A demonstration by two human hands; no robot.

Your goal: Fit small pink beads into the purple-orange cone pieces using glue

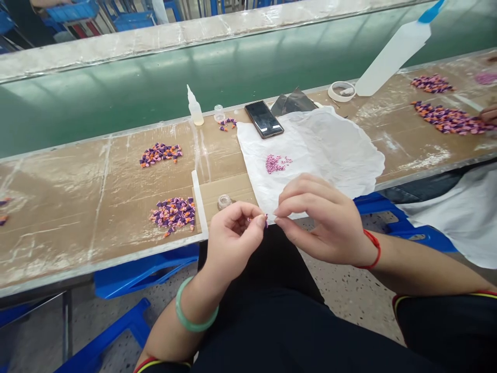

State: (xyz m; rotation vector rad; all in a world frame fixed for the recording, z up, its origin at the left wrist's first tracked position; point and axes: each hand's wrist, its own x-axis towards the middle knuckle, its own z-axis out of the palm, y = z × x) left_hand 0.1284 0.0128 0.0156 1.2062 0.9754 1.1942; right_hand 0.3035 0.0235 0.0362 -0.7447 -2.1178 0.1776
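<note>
My left hand [237, 239], with a green bangle at the wrist, pinches a small purple piece [266, 221] between thumb and forefinger. Just right of it, my right hand [324, 220], with a red cord bracelet, holds thumb and forefinger together; anything between those tips is too small to make out. Both hands are over the table's front edge. Beyond them, tiny pink bits [276, 163] lie on a white cloth [330, 145]. To the left sits a pile of small purple, orange and pink pieces [173, 213], with a second pile [160, 154] farther back.
A small clear jar [224, 202] stands near my left hand, beside a white strip [199, 204]. Farther back are a glue bottle [195, 107], a phone [264, 119], a tape roll [341, 91] and a large white bottle [394, 59]. Another person's hand [489, 115] touches a pile at right.
</note>
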